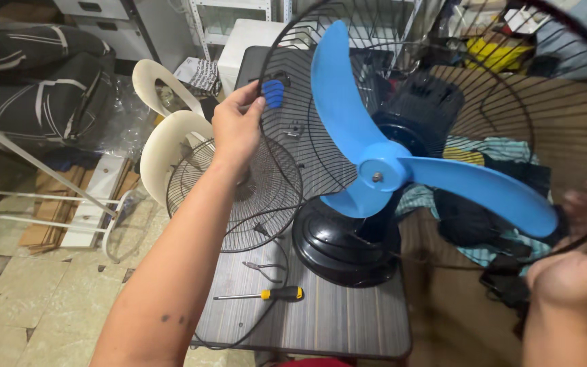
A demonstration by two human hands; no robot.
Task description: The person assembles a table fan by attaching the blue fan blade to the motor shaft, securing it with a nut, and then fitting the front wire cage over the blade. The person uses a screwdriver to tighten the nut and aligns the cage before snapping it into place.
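— What is the right hand (579, 265) doing, close in at four o'clock?
— Clenching the black wire guard's (443, 102) rim; the left hand (236, 126) is pinching it at ten o'clock.
— How is it handling?
— Probably light and springy over the blue fan blades (382, 163); I'd be gripping the rim, not the thin wires.

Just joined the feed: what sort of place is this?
Probably a home repair or storage corner: a fan stripped open on a small table, a screwdriver beside it, and stacked plastic chairs.

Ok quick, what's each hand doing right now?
Left hand: closed on the rim of the black wire fan guard.
Right hand: gripping the same guard's rim at the right; blurred.
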